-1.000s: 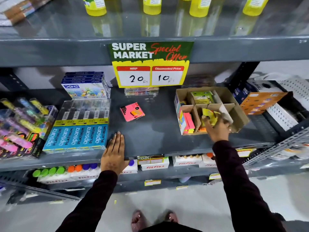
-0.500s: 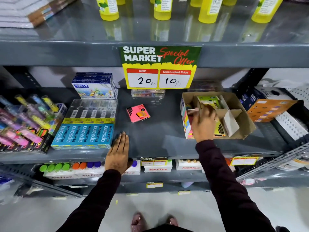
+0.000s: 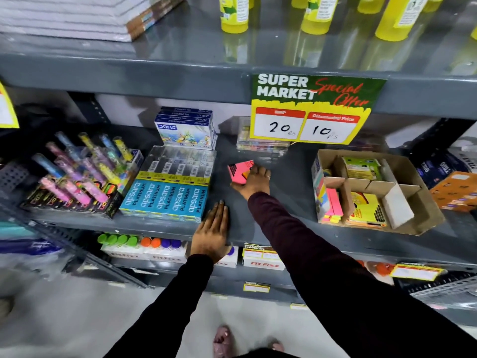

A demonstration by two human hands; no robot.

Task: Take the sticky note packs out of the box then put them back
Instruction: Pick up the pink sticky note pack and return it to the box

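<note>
A pink sticky note pack (image 3: 238, 171) lies on the grey middle shelf (image 3: 289, 202), left of the cardboard box (image 3: 418, 218). My right hand (image 3: 254, 182) is on the pack, fingers closing around its right and near edges. The box has cardboard dividers and holds a green pack (image 3: 361, 167) at the back, a yellow pack (image 3: 366, 208) in front, and pink and yellow strips (image 3: 333, 205) on its left side. My left hand (image 3: 213, 232) rests flat on the shelf's front edge, holding nothing.
Blue Apsara pencil boxes (image 3: 165, 200) sit left of my hands, a Doms box stack (image 3: 187, 129) behind them, and glitter tubes (image 3: 85, 171) at far left. A price sign (image 3: 313, 109) hangs from the upper shelf. Orange boxes (image 3: 456, 189) lie at right.
My right hand left the box and swung left across the shelf onto the pink pack. The camera view shifted left. My left hand stayed on the shelf edge.
</note>
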